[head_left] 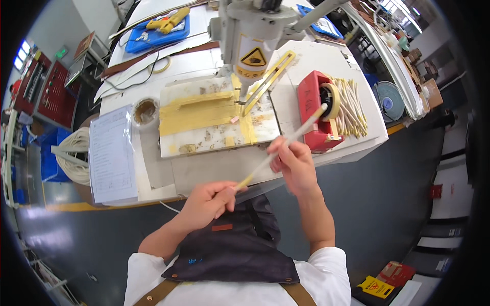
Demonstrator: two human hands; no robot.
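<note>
A thin white tube with yellowish ends [265, 162] slants between my two hands in front of the bench. My left hand [212, 199] pinches its lower, yellow-taped end. Higher up, the fingers of my right hand [293, 160] close round the tube, and its far end points toward a red tape dispenser [314, 120] with a roll of tape [331, 102]. Beyond my hands a white machine [252, 41] stands over a stained white plate [204, 140] partly covered in yellow tape. Right of the dispenser lies a pile of similar white tubes with yellow ends [352, 109].
On the left are a sheet of paper in a clear sleeve [111, 158], a tape roll [146, 111] and a coil of white tubing [74, 155]. A blue tray [155, 38] holds a yellow tool at the back. The bench edge [352, 155] runs before me.
</note>
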